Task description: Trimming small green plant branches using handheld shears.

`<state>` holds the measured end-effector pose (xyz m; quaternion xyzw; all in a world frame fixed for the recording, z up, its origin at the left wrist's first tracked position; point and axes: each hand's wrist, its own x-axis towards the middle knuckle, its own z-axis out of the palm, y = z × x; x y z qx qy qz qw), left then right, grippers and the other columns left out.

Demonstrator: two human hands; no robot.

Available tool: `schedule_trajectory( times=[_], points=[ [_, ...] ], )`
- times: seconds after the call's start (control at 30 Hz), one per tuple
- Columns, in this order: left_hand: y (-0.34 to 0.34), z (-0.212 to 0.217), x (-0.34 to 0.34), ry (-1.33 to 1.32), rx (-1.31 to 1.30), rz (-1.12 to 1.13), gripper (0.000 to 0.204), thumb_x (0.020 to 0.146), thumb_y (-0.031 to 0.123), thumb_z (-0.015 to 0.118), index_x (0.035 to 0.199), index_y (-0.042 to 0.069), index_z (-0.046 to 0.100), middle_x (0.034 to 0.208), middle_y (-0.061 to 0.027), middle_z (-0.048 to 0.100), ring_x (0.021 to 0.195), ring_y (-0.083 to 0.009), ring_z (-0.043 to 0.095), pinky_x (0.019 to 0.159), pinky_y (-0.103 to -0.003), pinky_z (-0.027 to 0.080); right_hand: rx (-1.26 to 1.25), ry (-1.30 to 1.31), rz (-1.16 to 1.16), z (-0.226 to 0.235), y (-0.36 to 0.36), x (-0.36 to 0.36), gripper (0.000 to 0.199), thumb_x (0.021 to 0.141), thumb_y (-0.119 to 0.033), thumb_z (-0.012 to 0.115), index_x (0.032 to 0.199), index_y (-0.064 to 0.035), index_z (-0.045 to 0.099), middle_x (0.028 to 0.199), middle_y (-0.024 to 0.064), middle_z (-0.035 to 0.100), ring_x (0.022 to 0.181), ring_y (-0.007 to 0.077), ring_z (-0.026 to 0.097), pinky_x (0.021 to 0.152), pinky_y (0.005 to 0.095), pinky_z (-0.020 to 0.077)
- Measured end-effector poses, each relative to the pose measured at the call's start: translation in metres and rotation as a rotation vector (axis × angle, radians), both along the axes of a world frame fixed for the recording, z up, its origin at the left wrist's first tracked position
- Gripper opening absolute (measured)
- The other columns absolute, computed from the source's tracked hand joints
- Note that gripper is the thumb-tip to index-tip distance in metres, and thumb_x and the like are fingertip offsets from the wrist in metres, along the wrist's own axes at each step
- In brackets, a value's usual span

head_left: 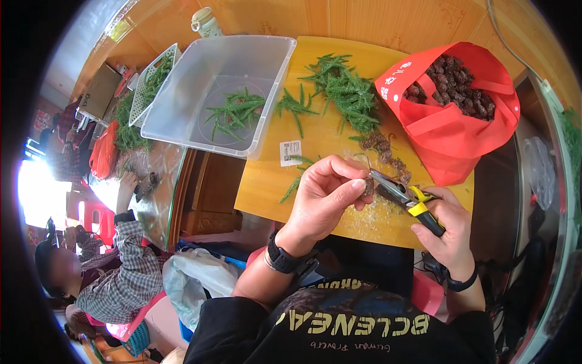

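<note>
My left hand (332, 193) pinches a small brown pine cone (368, 187) between thumb and fingers, and much of the cone is hidden. A thin wire seems to rise beside it. In my right hand (447, 227) are pliers (397, 193) with black and yellow handles, their jaws reaching the cone and wire. Whether the jaws grip the wire is too small to tell. Just beyond my hands, several loose pine cones (382, 148) lie in a row on the yellow tabletop (267, 191). Green artificial sprigs (348, 91) are heaped behind them.
A red bag (436, 136) full of pine cones stands at the right. A clear plastic bin (200, 103) holding sprigs sits at the left, near a white basket (145, 88). Pale crumbs dot the tabletop near my hands. Another person (121, 267) works at a table on the left.
</note>
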<state>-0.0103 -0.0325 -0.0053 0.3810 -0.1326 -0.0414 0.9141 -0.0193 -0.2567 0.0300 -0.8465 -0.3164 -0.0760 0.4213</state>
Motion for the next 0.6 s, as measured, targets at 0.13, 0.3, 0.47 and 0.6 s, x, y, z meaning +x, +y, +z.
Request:
schedule_trajectory(
  times=[0.13, 0.3, 0.47, 0.6],
  points=[
    [0.0, 0.0012, -0.0006, 0.02, 0.014, -0.004, 0.01, 0.085, 0.01, 0.061, 0.091, 0.005, 0.054, 0.081, -0.009, 0.053, 0.066, -0.0145, 0.053, 0.053, -0.02, 0.04, 0.003, 0.006, -0.01, 0.0007, 0.0009, -0.0005, 0.02, 0.065, -0.013, 0.071, 0.075, 0.0014, 0.061, 0.069, 0.0121, 0.059, 0.079, 0.0349, 0.058, 0.075, 0.039, 0.0469],
    [-0.0008, 0.0025, 0.0003, 0.028, 0.013, -0.01, 0.01, 0.086, 0.01, 0.061, 0.091, 0.005, 0.054, 0.081, -0.0091, 0.053, 0.066, -0.0143, 0.054, 0.052, -0.021, 0.04, 0.012, -0.002, -0.01, -0.0021, 0.0013, 0.0007, 0.019, 0.065, -0.012, 0.072, 0.073, 0.0015, 0.06, 0.066, 0.0117, 0.057, 0.077, 0.0346, 0.058, 0.073, 0.0383, 0.0471],
    [-0.0001, 0.0008, 0.001, 0.037, 0.011, -0.019, 0.011, 0.085, 0.009, 0.061, 0.091, 0.004, 0.054, 0.086, -0.0096, 0.055, 0.068, -0.015, 0.055, 0.053, -0.021, 0.042, 0.027, -0.007, -0.03, -0.0069, 0.002, 0.0003, 0.02, 0.065, -0.01, 0.072, 0.068, 0.0012, 0.056, 0.064, 0.0115, 0.055, 0.074, 0.0342, 0.057, 0.071, 0.0385, 0.0474],
    [-0.0017, 0.0026, 0.001, 0.039, 0.025, -0.009, 0.011, 0.085, 0.009, 0.062, 0.091, 0.004, 0.054, 0.088, -0.0099, 0.055, 0.069, -0.0153, 0.056, 0.055, -0.021, 0.043, -0.001, -0.019, -0.047, -0.0065, 0.0019, -0.0024, 0.023, 0.064, -0.007, 0.072, 0.063, 0.0004, 0.051, 0.061, 0.0121, 0.051, 0.069, 0.0345, 0.057, 0.068, 0.0379, 0.0475]
  ],
)
